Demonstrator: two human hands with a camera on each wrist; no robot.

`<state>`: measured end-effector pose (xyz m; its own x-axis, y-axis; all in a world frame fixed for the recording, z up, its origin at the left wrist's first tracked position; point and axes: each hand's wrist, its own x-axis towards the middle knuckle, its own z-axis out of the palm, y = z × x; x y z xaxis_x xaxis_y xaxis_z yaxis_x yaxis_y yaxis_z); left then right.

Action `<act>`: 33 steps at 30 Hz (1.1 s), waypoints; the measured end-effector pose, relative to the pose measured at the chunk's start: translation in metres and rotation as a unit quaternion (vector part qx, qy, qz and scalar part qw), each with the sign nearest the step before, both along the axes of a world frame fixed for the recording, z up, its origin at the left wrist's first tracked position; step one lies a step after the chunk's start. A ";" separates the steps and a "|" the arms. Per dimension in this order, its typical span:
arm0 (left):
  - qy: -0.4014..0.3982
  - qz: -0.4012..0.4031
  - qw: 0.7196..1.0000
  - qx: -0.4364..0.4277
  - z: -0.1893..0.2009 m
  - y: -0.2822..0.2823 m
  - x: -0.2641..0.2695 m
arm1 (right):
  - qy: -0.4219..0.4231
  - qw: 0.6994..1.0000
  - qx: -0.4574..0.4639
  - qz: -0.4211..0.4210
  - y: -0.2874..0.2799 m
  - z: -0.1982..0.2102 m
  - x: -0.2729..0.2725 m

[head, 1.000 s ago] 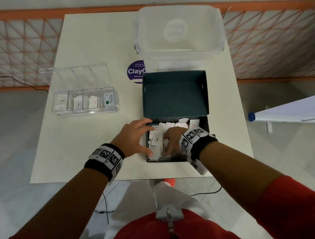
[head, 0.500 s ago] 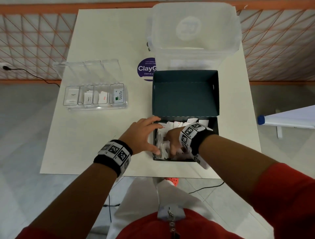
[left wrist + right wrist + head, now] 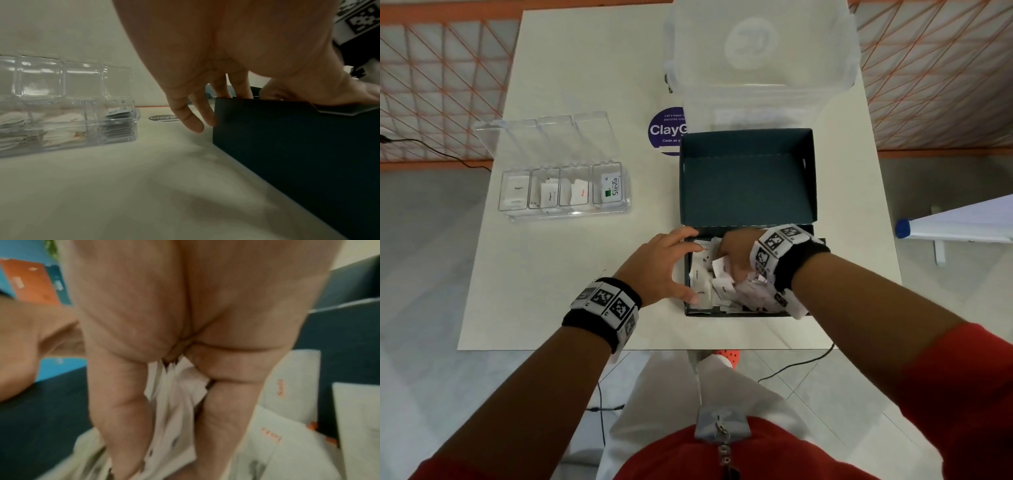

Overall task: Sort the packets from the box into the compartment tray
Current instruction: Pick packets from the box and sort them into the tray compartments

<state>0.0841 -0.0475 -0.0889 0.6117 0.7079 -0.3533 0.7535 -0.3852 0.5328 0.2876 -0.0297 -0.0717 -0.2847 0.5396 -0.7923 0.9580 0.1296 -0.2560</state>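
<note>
The right hand (image 3: 736,255) pinches several packets (image 3: 174,395) inside the box (image 3: 748,178); mixed kinds could reach one tray (image 3: 565,186) compartment. The left hand (image 3: 659,267) grips the box's left wall.

The box (image 3: 748,181) is dark teal cardboard, open, its hinged lid standing back, right of centre in the head view. Its lower half holds a loose heap of small white packets (image 3: 703,279), some printed in black, some in orange (image 3: 279,390). The compartment tray (image 3: 565,192), clear plastic with its lid raised, sits at centre left; each of its four cells holds white packets.
</note>
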 end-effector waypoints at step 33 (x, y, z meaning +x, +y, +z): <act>-0.259 0.332 0.898 -0.128 0.062 0.011 0.068 | 0.562 0.532 -0.004 -0.633 -0.019 0.034 0.038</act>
<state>0.1523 -0.0364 -0.0272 0.2135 0.9132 -0.3470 0.3966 0.2436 0.8851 0.3255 -0.0490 -0.0381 0.0066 0.8604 -0.5096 -0.4826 -0.4436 -0.7552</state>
